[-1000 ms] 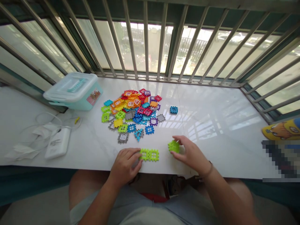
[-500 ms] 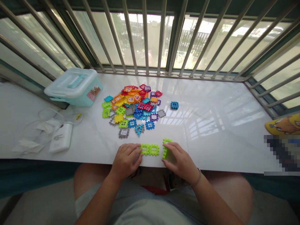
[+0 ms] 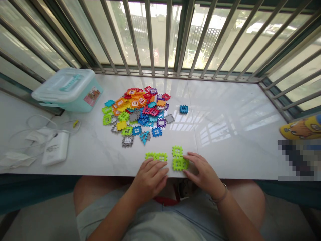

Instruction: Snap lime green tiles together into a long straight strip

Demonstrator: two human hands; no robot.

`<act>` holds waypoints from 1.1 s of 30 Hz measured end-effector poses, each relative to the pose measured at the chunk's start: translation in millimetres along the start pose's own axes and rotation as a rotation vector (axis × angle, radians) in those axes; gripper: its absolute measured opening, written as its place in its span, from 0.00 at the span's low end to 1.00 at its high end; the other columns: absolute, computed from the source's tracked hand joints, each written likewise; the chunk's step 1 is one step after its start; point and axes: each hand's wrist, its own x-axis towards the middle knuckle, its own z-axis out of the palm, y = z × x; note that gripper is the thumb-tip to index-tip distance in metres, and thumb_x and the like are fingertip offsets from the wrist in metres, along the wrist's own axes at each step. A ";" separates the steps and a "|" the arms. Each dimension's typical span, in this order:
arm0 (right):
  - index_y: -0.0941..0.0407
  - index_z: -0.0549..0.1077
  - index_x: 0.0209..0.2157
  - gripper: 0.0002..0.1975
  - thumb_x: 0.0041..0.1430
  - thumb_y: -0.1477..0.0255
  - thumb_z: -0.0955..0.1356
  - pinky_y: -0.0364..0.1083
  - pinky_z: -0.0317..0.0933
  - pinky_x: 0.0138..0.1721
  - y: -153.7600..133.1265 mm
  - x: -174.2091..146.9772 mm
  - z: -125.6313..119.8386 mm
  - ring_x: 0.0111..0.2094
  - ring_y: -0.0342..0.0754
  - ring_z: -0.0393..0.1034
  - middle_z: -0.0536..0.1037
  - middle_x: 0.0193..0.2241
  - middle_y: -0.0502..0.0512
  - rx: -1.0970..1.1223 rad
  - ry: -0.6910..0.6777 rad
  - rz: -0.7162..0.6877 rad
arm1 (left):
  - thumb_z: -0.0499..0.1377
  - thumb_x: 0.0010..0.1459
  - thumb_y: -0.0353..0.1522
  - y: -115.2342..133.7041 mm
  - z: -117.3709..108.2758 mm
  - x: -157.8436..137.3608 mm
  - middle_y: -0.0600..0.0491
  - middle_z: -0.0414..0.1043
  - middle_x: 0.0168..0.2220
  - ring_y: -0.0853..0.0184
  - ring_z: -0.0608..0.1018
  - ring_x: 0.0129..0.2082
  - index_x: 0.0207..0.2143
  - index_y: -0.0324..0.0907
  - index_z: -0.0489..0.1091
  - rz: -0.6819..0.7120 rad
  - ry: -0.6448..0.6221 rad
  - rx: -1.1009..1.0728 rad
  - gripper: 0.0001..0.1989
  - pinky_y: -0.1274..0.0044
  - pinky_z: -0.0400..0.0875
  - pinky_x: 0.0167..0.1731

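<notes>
Two joined lime-green building tiles [image 3: 162, 156] with window cut-outs lie flat near the table's front edge. My left hand [image 3: 151, 175] rests palm down over their lower edge, fingers stretched out, covering part of them. Just to the right is a lime-green tile assembly [image 3: 177, 163], with one tile at the back and a wider part in front. My right hand [image 3: 203, 174] has its thumb and index finger on either side of that assembly's right end. A narrow gap separates the two green groups.
A pile of colourful tiles [image 3: 135, 112] spreads beyond my hands. A stacked-looking blue tile piece [image 3: 184, 109] sits apart. At left are a lidded turquoise box [image 3: 77, 95], a white device [image 3: 55, 147] and cables. A yellow item [image 3: 301, 127] lies far right. Metal bars [image 3: 150, 40] line the back.
The right-hand green assembly has turned from edge-on to lying flat. My left hand has moved right and down, from the left end of the joined tiles onto their front. The view has shifted slightly.
</notes>
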 end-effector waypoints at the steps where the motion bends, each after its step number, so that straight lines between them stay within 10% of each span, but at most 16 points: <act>1: 0.48 0.70 0.67 0.28 0.68 0.68 0.74 0.65 0.72 0.66 0.9 -0.6 -0.5 0.66 0.60 0.73 0.80 0.60 0.61 -0.010 -0.002 0.005 | 0.62 0.69 0.30 8.5 7.6 2.4 0.49 0.80 0.62 0.56 0.79 0.63 0.60 0.51 0.77 0.032 -0.026 -0.001 0.19 0.56 0.66 0.70; 7: 0.48 0.71 0.66 0.25 0.69 0.70 0.72 0.64 0.72 0.66 7.7 -3.0 -6.1 0.65 0.59 0.73 0.81 0.58 0.60 -0.018 -0.015 0.008 | 0.60 0.71 0.32 30.3 34.9 4.7 0.47 0.74 0.68 0.57 0.76 0.67 0.66 0.46 0.73 0.105 -0.100 0.019 0.23 0.56 0.56 0.77; 33: 0.46 0.74 0.60 0.18 0.71 0.68 0.73 0.68 0.65 0.69 3.7 3.0 -2.8 0.64 0.59 0.73 0.81 0.60 0.57 -0.095 -0.059 -0.053 | 0.60 0.72 0.32 -0.1 6.2 7.8 0.49 0.73 0.69 0.57 0.70 0.73 0.57 0.47 0.76 0.087 -0.184 -0.036 0.14 0.52 0.44 0.80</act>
